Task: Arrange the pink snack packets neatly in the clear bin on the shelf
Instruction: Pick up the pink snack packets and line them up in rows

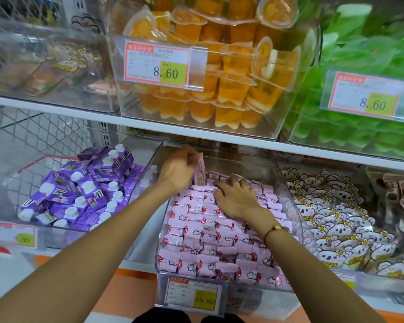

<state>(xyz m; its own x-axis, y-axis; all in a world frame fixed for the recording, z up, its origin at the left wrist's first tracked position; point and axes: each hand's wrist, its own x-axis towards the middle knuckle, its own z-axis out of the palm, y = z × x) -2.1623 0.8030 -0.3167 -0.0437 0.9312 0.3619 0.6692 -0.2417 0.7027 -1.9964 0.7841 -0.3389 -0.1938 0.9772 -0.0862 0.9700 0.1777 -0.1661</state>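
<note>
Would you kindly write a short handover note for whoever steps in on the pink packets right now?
Left hand: holds one upright packet at the back of the clear bin.
Right hand: fingers resting on the pink packets at the rear.
Done: front and middle rows lie fairly tidy.
Left: set the held packet down and straighten the back rows.
</note>
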